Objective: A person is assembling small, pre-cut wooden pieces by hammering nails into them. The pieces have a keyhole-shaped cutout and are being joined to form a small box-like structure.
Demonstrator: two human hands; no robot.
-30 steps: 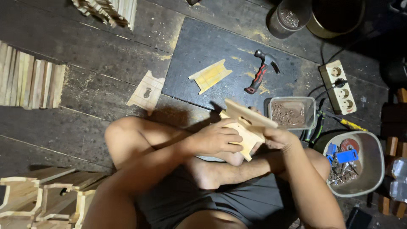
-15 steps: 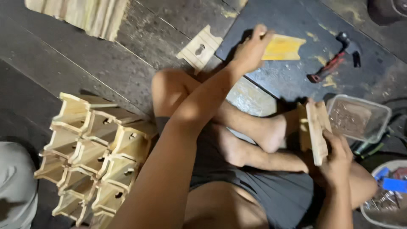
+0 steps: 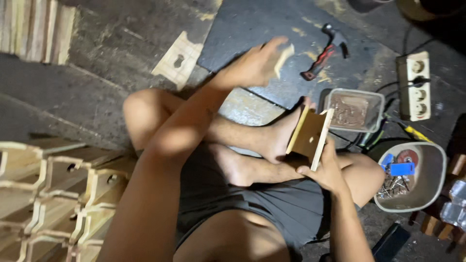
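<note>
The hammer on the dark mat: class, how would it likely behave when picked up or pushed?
The hammer probably feels head-heavy, given its dark metal head. Its red-and-black handle looks shaped against slipping. Lying flat on the mat, it would likely slide or pivot, not roll.

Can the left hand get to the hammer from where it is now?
Probably yes. The left hand is over the dark mat, gripping a yellowish wood piece, and the hammer lies just beyond with nothing between. But the hand is full, so it would need to drop the piece first.
</note>
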